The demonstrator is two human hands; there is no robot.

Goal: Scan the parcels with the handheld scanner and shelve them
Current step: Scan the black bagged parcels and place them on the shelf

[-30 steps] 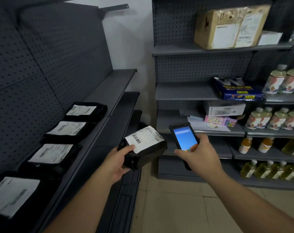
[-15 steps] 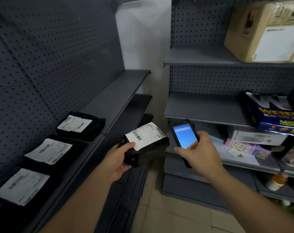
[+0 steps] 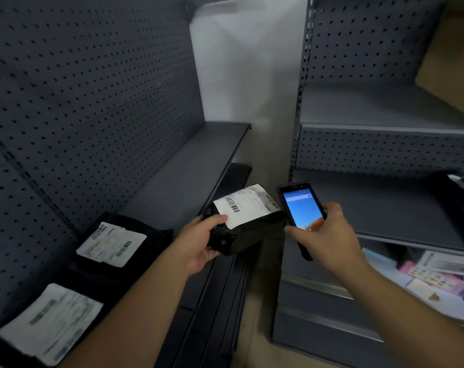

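Observation:
My left hand grips a black bagged parcel by its near end, its white barcode label facing up. Just right of it my right hand holds the handheld scanner, whose blue screen is lit and faces me. Parcel and scanner hang in front of the corner between two shelf units, above the floor. Two more black parcels with white labels lie on the left shelf: one near my left forearm, another at the bottom left edge.
Dark pegboard backs the left shelf, whose far half is bare. The right shelving unit has grey shelves, a cardboard box at top right, and papers and a pink packet on a lower shelf. Beige floor lies below.
The view has swung left and closer to the corner, so the bottles at right have left the frame. Both hands keep their hold, with parcel and scanner staying side by side.

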